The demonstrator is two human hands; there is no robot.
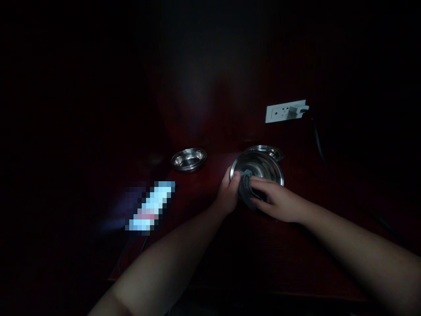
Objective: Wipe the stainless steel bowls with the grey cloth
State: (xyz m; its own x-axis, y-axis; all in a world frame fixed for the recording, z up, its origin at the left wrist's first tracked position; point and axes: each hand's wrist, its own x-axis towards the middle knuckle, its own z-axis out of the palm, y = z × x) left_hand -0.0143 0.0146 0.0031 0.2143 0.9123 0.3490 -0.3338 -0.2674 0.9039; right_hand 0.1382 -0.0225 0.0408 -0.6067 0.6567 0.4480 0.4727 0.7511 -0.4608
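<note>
The left hand [229, 193] clamps a steel bowl [263, 166] by its side, the half-curled right hand [274, 199] holds a dark cloth [244, 191] at its near rim, and the bowl partly hides a shiny dish [274, 152] beyond both hands.

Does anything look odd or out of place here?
The bright patch on the left looks odd: it is blocky, hiding its details. Around it, the scene is very dark. The steel bowl in the left hand shows no obvious damage.
</note>
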